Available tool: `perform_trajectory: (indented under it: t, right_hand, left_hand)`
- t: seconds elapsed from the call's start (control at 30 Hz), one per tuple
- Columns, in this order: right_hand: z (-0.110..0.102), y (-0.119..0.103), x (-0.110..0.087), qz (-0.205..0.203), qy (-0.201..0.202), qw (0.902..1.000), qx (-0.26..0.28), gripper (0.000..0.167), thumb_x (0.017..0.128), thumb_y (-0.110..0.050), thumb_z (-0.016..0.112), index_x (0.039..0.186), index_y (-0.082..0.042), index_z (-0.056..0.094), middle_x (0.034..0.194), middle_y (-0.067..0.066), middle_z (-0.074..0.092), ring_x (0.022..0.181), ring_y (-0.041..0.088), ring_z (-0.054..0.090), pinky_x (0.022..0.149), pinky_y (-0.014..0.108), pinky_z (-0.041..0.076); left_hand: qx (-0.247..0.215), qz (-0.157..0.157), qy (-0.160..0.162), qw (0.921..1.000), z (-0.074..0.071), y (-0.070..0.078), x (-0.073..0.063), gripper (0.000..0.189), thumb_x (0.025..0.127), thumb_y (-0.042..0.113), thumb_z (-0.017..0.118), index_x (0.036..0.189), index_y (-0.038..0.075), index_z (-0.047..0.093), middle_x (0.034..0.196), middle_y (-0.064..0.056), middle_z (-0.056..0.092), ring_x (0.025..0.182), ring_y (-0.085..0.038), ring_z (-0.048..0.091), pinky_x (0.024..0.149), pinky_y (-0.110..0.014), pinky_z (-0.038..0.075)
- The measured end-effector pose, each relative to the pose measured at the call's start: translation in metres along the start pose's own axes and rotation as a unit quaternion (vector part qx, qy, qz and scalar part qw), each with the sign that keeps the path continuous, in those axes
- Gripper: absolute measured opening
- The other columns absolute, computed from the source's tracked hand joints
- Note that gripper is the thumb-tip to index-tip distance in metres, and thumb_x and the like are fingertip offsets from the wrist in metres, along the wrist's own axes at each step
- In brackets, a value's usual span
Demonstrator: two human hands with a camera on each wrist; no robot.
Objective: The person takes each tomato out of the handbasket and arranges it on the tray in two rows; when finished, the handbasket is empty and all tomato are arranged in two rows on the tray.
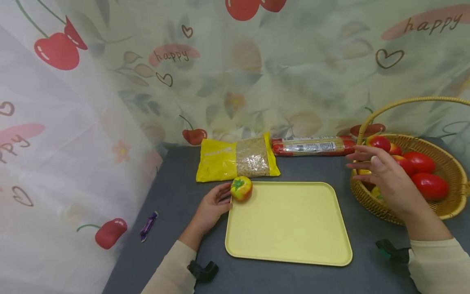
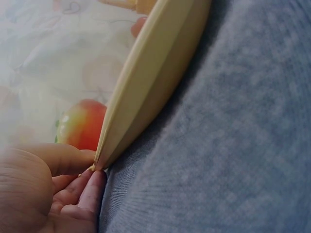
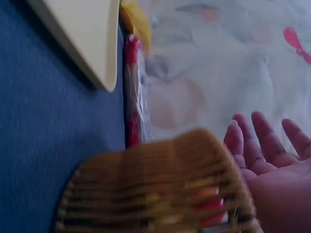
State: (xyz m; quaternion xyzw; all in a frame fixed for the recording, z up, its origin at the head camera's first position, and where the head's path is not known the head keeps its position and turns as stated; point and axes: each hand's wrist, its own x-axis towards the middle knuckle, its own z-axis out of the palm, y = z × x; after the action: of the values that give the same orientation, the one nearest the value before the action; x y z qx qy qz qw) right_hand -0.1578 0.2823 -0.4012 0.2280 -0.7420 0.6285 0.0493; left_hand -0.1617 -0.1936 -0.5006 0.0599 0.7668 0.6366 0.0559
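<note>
A yellow-and-red fruit with a green leafy top, like a persimmon (image 1: 241,189), sits on the far left corner of a pale yellow tray (image 1: 290,224). At that tray's left edge, my left hand (image 1: 212,206) pinches the rim (image 2: 133,85) between thumb and fingers, close beside the fruit. My right hand (image 1: 391,179) hovers over the left side of a wicker basket (image 1: 371,204), fingers spread and holding nothing. Inside the basket lie several red fruits (image 1: 429,185), partly hidden by the hand and wrist.
Behind the tray lies a yellow bag of grain-like food (image 1: 235,159). A red-ended pack of noodles (image 1: 312,146) lies along the back, against the printed cloth. A purple-wrapped candy (image 1: 148,226) is on the table's left side. The basket's tall handle (image 1: 411,101) arches over it.
</note>
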Motion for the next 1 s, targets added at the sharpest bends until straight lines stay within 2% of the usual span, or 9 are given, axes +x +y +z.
perform_trajectory:
  t: [0.1,0.2,0.33,0.5,0.6,0.77,0.87,0.93,1.0]
  right_hand:
    - [-0.018,0.007,-0.005,0.028,0.030,0.9980,0.048,0.046,0.119,-0.021,0.037,0.163,-0.014,0.044,0.147,0.009,0.056,0.127,0.019,0.061,0.095,0.020,0.055]
    - [-0.034,0.016,-0.008,0.046,0.059,0.9955,0.058,0.045,0.120,-0.025,0.039,0.163,-0.014,0.044,0.147,0.007,0.056,0.126,0.018,0.060,0.094,0.018,0.054]
    - [-0.051,0.026,-0.013,0.048,0.085,0.9949,0.024,0.045,0.120,-0.025,0.041,0.163,-0.014,0.044,0.145,0.003,0.057,0.122,0.015,0.062,0.091,0.016,0.053]
    - [-0.069,0.037,-0.023,0.036,0.085,0.9917,0.089,0.041,0.120,-0.018,0.035,0.159,-0.016,0.050,0.139,0.001,0.063,0.118,0.013,0.066,0.092,0.017,0.055]
    - [-0.081,0.041,-0.026,0.059,0.060,0.9948,0.058,0.042,0.121,-0.019,0.032,0.158,-0.020,0.051,0.138,-0.003,0.066,0.118,0.010,0.067,0.091,0.017,0.055]
    - [-0.094,0.042,-0.030,0.115,0.010,0.9914,-0.062,0.040,0.120,-0.023,0.031,0.155,-0.026,0.049,0.139,-0.013,0.063,0.117,0.005,0.065,0.088,0.019,0.058]
    - [-0.099,0.040,-0.031,0.156,-0.033,0.9795,-0.123,0.039,0.121,-0.026,0.031,0.155,-0.020,0.048,0.138,-0.014,0.058,0.116,0.000,0.062,0.084,0.024,0.059]
    - [-0.101,0.040,-0.031,0.184,-0.063,0.9699,-0.146,0.040,0.121,-0.027,0.033,0.155,-0.012,0.048,0.137,-0.013,0.057,0.114,-0.002,0.061,0.081,0.028,0.060]
    - [-0.101,0.040,-0.031,0.219,-0.073,0.9600,-0.159,0.042,0.121,-0.029,0.037,0.153,-0.003,0.048,0.135,-0.010,0.055,0.110,-0.001,0.061,0.079,0.033,0.061]
  left_hand:
    - [-0.002,-0.001,0.002,1.0000,0.001,0.002,0.000,0.068,0.098,-0.012,0.070,0.161,0.000,0.048,0.162,-0.019,0.050,0.147,-0.034,0.050,0.115,-0.046,0.048]
    - [-0.002,-0.003,0.001,1.0000,0.001,0.004,-0.001,0.068,0.098,-0.012,0.070,0.161,0.000,0.048,0.162,-0.019,0.050,0.147,-0.034,0.050,0.115,-0.047,0.048]
    - [0.000,-0.002,-0.002,1.0000,0.002,0.003,0.000,0.068,0.099,-0.010,0.071,0.162,0.000,0.047,0.162,-0.019,0.050,0.147,-0.035,0.050,0.116,-0.047,0.047]
    - [0.001,0.001,-0.003,1.0000,0.001,0.001,0.000,0.068,0.099,-0.010,0.071,0.162,0.000,0.047,0.162,-0.019,0.050,0.147,-0.035,0.050,0.116,-0.047,0.047]
    - [0.005,0.004,-0.004,1.0000,0.002,0.001,0.000,0.068,0.099,-0.010,0.071,0.162,0.000,0.047,0.162,-0.020,0.049,0.148,-0.035,0.049,0.116,-0.047,0.047]
    - [0.013,0.003,0.000,0.9999,0.002,-0.001,0.000,0.068,0.099,-0.010,0.071,0.162,0.001,0.047,0.162,-0.018,0.050,0.147,-0.034,0.050,0.116,-0.048,0.047]
    - [0.013,0.001,0.002,0.9999,0.001,-0.003,0.001,0.068,0.099,-0.010,0.072,0.161,0.002,0.048,0.161,-0.017,0.051,0.147,-0.034,0.050,0.116,-0.048,0.047]
    - [0.012,0.003,0.001,0.9999,0.001,-0.004,0.001,0.068,0.099,-0.010,0.072,0.161,0.003,0.049,0.161,-0.017,0.051,0.147,-0.033,0.050,0.116,-0.048,0.047]
    - [0.011,0.005,-0.001,0.9999,0.001,-0.005,0.001,0.067,0.099,-0.009,0.072,0.161,0.002,0.049,0.161,-0.017,0.051,0.147,-0.034,0.050,0.116,-0.048,0.047]
